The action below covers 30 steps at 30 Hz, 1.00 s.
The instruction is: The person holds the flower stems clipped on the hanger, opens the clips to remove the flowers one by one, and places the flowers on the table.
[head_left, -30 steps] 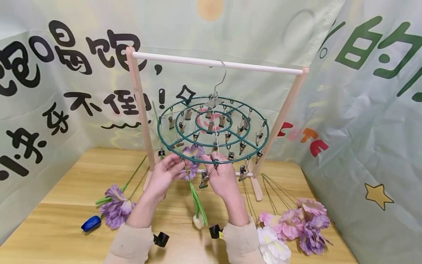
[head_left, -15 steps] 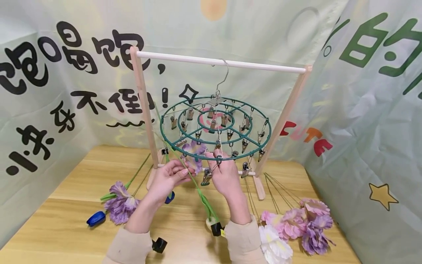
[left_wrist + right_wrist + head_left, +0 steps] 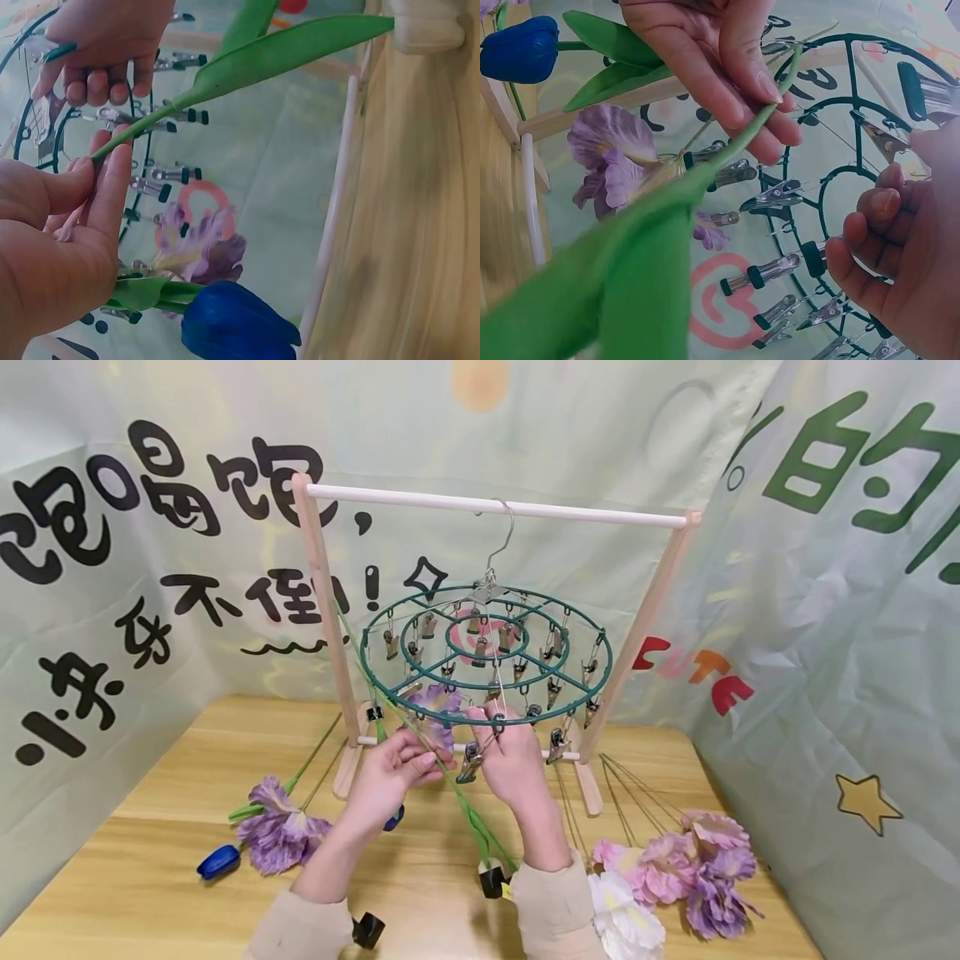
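Note:
In my left hand (image 3: 393, 768) I pinch the thin stem of a white tulip (image 3: 427, 26) between thumb and fingers. The tulip slants head down, its green leaves (image 3: 300, 56) toward me. My right hand (image 3: 512, 760) is raised at the near rim of a round green clip hanger (image 3: 555, 681). Its thumb and curled fingers hold a metal clip (image 3: 885, 136), partly hidden. Another clip (image 3: 470, 762) dangles in front of that hand. A purple flower (image 3: 214, 251) and a blue tulip (image 3: 240, 322) hang head down beyond my left hand.
The hanger hooks onto a wooden rack's white bar (image 3: 420, 497). On the table's left lie a purple flower (image 3: 277, 835) and a blue tulip (image 3: 218, 862). Pink flowers (image 3: 660, 864), a white flower (image 3: 626, 914) and a purple flower (image 3: 720, 902) lie right.
My left hand has moved slightly lower, and the white tulip's head has swung right, toward my right wrist. The blue tulip behind has come into view. My right hand stays nearly still.

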{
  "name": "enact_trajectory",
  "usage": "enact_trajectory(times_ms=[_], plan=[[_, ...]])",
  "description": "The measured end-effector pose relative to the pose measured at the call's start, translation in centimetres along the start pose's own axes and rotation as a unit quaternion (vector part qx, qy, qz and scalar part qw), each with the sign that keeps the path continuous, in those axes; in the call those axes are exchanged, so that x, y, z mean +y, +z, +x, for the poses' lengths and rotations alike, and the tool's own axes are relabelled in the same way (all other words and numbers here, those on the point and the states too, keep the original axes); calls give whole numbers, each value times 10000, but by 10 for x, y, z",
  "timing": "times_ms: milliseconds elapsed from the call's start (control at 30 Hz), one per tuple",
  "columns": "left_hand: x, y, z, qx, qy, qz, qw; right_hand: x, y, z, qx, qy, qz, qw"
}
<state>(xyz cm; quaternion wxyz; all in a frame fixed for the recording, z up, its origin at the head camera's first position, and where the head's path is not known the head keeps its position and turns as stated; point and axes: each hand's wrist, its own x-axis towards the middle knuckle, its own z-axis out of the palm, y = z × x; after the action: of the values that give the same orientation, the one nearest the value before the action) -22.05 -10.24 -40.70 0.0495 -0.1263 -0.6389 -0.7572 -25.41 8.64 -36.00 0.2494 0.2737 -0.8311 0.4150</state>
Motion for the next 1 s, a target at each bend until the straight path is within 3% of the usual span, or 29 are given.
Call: enact_trajectory(times_ms=[200,533,700,1000], plan=[[0,6,-4,43,120,-63,9999,1,0,-1,17,-46,1,10000],[11,-5,-15,604,52,-264,9978,2,0,-1,38,-118,131,9998],[19,-21,-25,670,242,-231,9972,3,0,-1,55,-140,120,9998],[37,-67,-32,1033,570,-204,9928,4,0,0,58,-96,284,9995]])
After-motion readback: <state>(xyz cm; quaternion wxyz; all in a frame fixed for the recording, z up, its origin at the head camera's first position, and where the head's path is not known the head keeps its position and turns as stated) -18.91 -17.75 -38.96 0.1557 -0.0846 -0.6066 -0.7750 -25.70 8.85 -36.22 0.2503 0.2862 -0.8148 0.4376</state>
